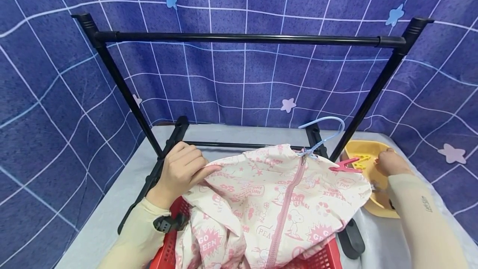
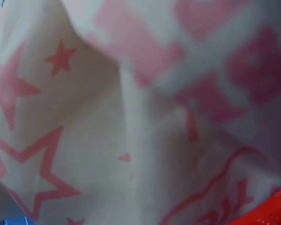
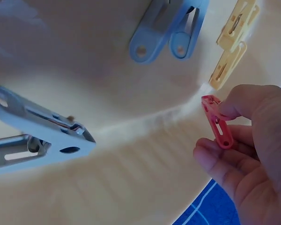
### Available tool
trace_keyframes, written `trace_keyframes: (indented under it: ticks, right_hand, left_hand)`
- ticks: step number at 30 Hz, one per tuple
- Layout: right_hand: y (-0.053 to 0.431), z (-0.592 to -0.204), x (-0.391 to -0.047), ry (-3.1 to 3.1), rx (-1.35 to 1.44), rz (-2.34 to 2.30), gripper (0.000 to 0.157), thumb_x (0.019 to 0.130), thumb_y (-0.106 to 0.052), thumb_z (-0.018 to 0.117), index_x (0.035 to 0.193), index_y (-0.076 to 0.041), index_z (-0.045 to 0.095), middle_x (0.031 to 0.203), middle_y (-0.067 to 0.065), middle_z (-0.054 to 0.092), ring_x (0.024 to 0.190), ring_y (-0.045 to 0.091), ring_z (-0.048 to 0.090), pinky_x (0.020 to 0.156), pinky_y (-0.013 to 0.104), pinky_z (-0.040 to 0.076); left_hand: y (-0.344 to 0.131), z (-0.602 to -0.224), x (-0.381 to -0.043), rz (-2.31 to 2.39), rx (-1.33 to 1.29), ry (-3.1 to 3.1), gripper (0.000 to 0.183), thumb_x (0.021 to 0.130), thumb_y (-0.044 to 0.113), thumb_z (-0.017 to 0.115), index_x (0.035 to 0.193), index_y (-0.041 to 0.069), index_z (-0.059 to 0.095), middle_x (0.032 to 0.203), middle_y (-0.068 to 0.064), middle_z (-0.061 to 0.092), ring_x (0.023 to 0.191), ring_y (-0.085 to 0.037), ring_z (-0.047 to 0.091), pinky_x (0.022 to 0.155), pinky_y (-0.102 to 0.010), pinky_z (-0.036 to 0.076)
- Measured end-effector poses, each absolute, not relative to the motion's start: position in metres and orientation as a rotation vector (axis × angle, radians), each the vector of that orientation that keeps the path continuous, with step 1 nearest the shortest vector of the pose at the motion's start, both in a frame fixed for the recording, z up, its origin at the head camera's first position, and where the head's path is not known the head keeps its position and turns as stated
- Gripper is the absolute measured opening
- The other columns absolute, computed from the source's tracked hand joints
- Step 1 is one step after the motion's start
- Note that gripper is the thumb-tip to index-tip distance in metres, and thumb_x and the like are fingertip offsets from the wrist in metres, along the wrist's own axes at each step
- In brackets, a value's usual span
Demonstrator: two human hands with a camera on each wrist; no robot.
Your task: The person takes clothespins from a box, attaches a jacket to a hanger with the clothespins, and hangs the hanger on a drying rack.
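A white garment with pink cartoon print and a pink zipper (image 1: 284,215) spreads across the middle of the head view. My left hand (image 1: 182,170) pinches its upper left edge; printed fabric (image 2: 98,122) fills the left wrist view. A blue hanger (image 1: 328,136) pokes out at the zipper's top, its lower part hidden inside the garment. One pink clothespin (image 1: 345,166) is clipped at the garment's upper right. Over at the yellow basin (image 1: 377,211), my right hand (image 3: 257,145) pinches another pink clothespin (image 3: 218,123) between thumb and fingers. Blue clothespins (image 3: 42,136) and yellow clothespins (image 3: 234,37) lie in that basin.
A black rack with a high crossbar (image 1: 239,39) stands behind the garment, its feet on the grey surface (image 1: 101,219). Below the garment is a red basket (image 1: 328,254), mostly covered by fabric. A blue patterned curtain (image 1: 231,82) closes off the back and sides.
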State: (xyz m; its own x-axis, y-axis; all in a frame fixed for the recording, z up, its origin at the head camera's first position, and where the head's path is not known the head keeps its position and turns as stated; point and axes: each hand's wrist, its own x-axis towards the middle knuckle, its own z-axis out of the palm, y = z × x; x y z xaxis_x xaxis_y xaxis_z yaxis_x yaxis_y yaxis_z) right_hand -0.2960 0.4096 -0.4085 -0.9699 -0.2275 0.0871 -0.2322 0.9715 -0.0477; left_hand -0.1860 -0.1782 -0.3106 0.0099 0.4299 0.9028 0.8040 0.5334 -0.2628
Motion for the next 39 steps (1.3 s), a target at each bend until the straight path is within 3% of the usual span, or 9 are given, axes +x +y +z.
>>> trace_keyframes:
  ticks: [6,11,17,22,39]
  right_hand:
    - [0.412,-0.410,-0.296,-2.912,0.484,0.024,0.015,0.068,0.003,0.067,0.059,0.003,0.056,0.058,0.013,0.049,0.061,0.037,0.052,0.060,0.054,0.049]
    - [0.412,-0.406,-0.297,-2.886,0.482,0.037,0.011,0.065,0.005,0.066,0.061,0.004,0.056,0.065,0.019,0.046,0.060,0.036,0.051,0.060,0.053,0.049]
    - [0.408,-0.400,-0.300,-2.908,0.395,0.072,0.016,0.070,0.005,0.062,0.078,0.015,0.053,0.078,0.028,0.044,0.071,0.046,0.053,0.066,0.061,0.049]
    - [0.403,-0.396,-0.298,-2.909,0.339,0.032,0.023,0.074,0.000,0.062,0.088,0.016,0.053,0.086,0.029,0.048,0.083,0.052,0.051,0.066,0.067,0.047]
    - [0.402,-0.388,-0.291,-2.809,0.469,-0.106,0.025,0.073,-0.007,0.068,0.086,0.010,0.056,0.084,0.023,0.051,0.081,0.046,0.052,0.062,0.058,0.044]
  left_hand:
    - [-0.177,-0.310,-0.186,-0.413,-1.078,-1.596,0.048,0.099,0.034,0.063,0.059,0.012,0.051,0.056,0.002,0.048,0.050,-0.016,0.047,0.058,-0.033,0.038]
    - [-0.177,-0.310,-0.186,-0.414,-1.078,-1.596,0.048,0.099,0.034,0.063,0.058,0.012,0.051,0.056,0.002,0.048,0.050,-0.016,0.048,0.057,-0.033,0.039]
    - [-0.178,-0.311,-0.186,-0.409,-1.068,-1.605,0.049,0.100,0.035,0.062,0.058,0.012,0.051,0.056,0.001,0.049,0.050,-0.016,0.049,0.057,-0.033,0.039]
    - [-0.177,-0.312,-0.186,-0.412,-1.071,-1.615,0.049,0.100,0.035,0.061,0.059,0.011,0.051,0.057,0.001,0.049,0.051,-0.016,0.049,0.058,-0.033,0.039]
    - [-0.176,-0.311,-0.187,-0.411,-1.077,-1.598,0.049,0.100,0.035,0.062,0.058,0.011,0.050,0.056,0.001,0.048,0.050,-0.016,0.048,0.057,-0.033,0.038]
